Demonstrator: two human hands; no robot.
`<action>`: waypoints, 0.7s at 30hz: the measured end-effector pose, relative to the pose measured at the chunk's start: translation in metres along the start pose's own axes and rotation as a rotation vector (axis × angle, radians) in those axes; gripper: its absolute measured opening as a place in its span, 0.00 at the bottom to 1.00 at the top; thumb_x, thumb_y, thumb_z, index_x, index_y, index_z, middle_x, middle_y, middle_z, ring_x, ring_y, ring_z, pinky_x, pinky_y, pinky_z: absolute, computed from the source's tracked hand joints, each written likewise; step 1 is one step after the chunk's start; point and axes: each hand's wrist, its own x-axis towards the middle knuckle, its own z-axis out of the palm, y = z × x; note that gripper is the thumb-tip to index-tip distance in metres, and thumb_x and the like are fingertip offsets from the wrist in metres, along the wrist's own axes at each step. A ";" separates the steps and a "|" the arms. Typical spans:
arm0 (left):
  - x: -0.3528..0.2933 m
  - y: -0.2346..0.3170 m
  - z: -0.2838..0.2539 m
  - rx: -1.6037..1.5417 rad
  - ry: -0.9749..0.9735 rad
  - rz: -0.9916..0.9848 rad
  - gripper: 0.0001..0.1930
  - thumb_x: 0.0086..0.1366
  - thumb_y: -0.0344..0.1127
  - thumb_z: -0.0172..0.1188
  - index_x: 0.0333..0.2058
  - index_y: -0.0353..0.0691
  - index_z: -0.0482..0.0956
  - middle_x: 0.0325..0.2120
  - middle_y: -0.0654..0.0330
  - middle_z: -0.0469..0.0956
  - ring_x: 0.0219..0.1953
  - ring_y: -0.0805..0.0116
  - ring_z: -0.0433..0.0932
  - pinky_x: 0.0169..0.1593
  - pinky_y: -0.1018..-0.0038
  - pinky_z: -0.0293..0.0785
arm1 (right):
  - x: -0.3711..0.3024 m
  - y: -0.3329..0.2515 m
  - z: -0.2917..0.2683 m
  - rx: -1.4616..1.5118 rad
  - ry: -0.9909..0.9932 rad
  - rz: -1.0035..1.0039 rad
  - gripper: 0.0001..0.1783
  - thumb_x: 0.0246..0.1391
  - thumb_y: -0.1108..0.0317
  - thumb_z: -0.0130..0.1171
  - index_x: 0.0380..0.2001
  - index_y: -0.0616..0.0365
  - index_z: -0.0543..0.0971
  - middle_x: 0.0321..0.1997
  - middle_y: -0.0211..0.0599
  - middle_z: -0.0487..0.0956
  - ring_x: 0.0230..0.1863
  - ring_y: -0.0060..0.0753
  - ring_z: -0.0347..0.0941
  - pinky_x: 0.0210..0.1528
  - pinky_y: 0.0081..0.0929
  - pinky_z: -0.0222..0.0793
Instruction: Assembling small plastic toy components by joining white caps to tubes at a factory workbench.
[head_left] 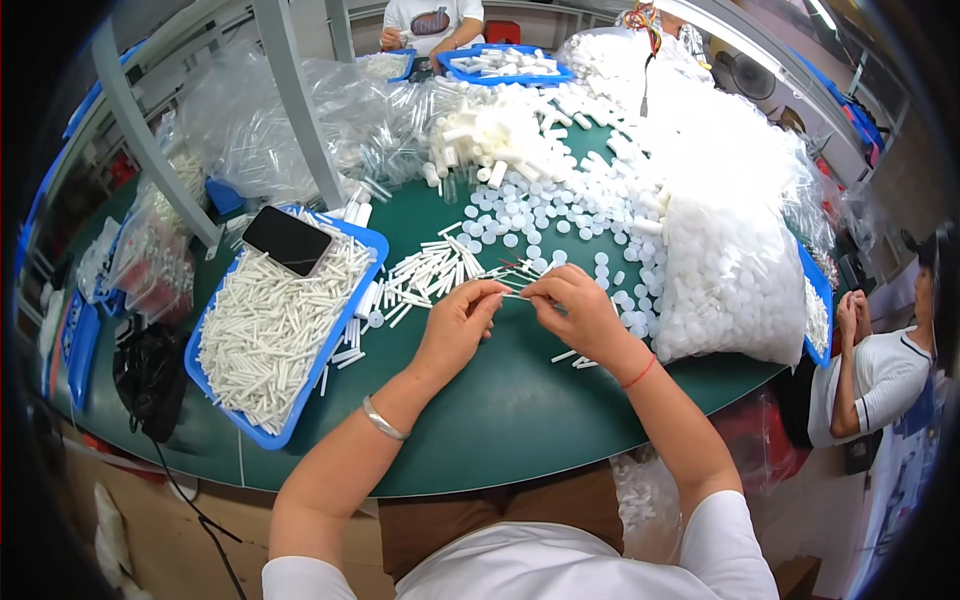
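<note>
Over the green table my left hand (462, 322) is closed in a pinch, thumb against forefinger. My right hand (582, 312) pinches just beside it, and a thin white stick (513, 293) spans the fingertips of both. Its exact kind is too small to tell. Right behind the fingers lie several thin strands with reddish and dark parts (517, 268). A loose pile of short white sticks (430, 273) is to the left of the strands. Round translucent white caps (535, 211) are scattered beyond my hands. A few more white sticks lie under my right wrist.
A blue tray (376, 246) full of white sticks stands left, with a black phone (287, 240) on top. A large clear bag of caps (735, 290) stands right. Grey posts (300, 100) rise at the left. Two other people sit across and at the far right.
</note>
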 end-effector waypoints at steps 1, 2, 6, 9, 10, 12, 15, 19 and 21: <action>0.000 0.000 0.001 0.002 0.001 0.000 0.09 0.67 0.33 0.54 0.42 0.39 0.79 0.28 0.68 0.72 0.26 0.82 0.69 0.29 0.84 0.70 | -0.002 0.000 0.000 0.036 0.021 0.035 0.08 0.47 0.78 0.59 0.32 0.57 0.80 0.30 0.36 0.76 0.34 0.36 0.71 0.36 0.28 0.69; 0.000 0.000 0.002 -0.001 -0.003 -0.004 0.09 0.67 0.33 0.54 0.42 0.39 0.79 0.28 0.68 0.72 0.26 0.83 0.70 0.29 0.84 0.70 | -0.004 0.001 0.000 0.072 0.039 0.071 0.08 0.47 0.79 0.59 0.32 0.57 0.80 0.30 0.35 0.76 0.34 0.36 0.71 0.36 0.28 0.69; -0.002 0.000 0.003 0.032 -0.003 -0.016 0.09 0.66 0.32 0.55 0.42 0.38 0.79 0.27 0.65 0.74 0.26 0.78 0.72 0.29 0.81 0.71 | -0.004 -0.001 -0.005 0.007 -0.002 0.036 0.08 0.48 0.79 0.59 0.32 0.58 0.80 0.31 0.36 0.76 0.35 0.35 0.71 0.36 0.28 0.69; -0.004 0.002 0.002 0.387 0.044 0.229 0.08 0.63 0.30 0.58 0.40 0.37 0.79 0.28 0.59 0.75 0.26 0.68 0.75 0.30 0.75 0.72 | -0.005 -0.002 -0.006 -0.041 -0.017 -0.017 0.09 0.48 0.78 0.59 0.34 0.57 0.80 0.32 0.36 0.76 0.36 0.37 0.71 0.37 0.29 0.69; -0.004 0.001 0.003 0.388 0.045 0.229 0.08 0.63 0.30 0.58 0.40 0.37 0.79 0.28 0.59 0.75 0.26 0.68 0.75 0.30 0.75 0.72 | -0.006 -0.005 -0.006 -0.102 -0.042 -0.079 0.10 0.48 0.78 0.60 0.36 0.57 0.79 0.32 0.36 0.76 0.36 0.38 0.71 0.38 0.31 0.70; -0.008 0.000 0.007 0.540 0.049 0.410 0.06 0.59 0.26 0.60 0.36 0.36 0.80 0.29 0.56 0.76 0.27 0.66 0.75 0.31 0.74 0.71 | -0.007 -0.013 -0.004 -0.140 -0.089 -0.152 0.15 0.48 0.78 0.60 0.42 0.58 0.76 0.31 0.37 0.76 0.36 0.41 0.71 0.38 0.33 0.70; -0.010 0.002 0.011 0.557 0.013 0.420 0.07 0.58 0.26 0.60 0.37 0.36 0.79 0.29 0.56 0.76 0.26 0.61 0.76 0.31 0.72 0.72 | -0.015 -0.010 0.007 -0.020 -0.048 -0.104 0.16 0.48 0.78 0.61 0.43 0.59 0.75 0.32 0.38 0.76 0.35 0.41 0.72 0.38 0.32 0.70; -0.010 0.008 0.013 0.592 0.007 0.394 0.07 0.58 0.26 0.60 0.37 0.36 0.79 0.29 0.55 0.78 0.28 0.61 0.78 0.31 0.72 0.73 | -0.015 -0.009 0.005 0.075 -0.014 0.088 0.12 0.48 0.75 0.62 0.39 0.58 0.77 0.31 0.38 0.77 0.33 0.41 0.72 0.36 0.30 0.69; -0.009 0.009 0.015 0.590 0.017 0.420 0.07 0.58 0.27 0.60 0.37 0.36 0.79 0.29 0.55 0.79 0.29 0.60 0.78 0.32 0.71 0.74 | -0.019 -0.002 0.001 -0.012 -0.036 0.036 0.10 0.48 0.74 0.63 0.36 0.58 0.77 0.28 0.37 0.77 0.32 0.40 0.72 0.35 0.31 0.69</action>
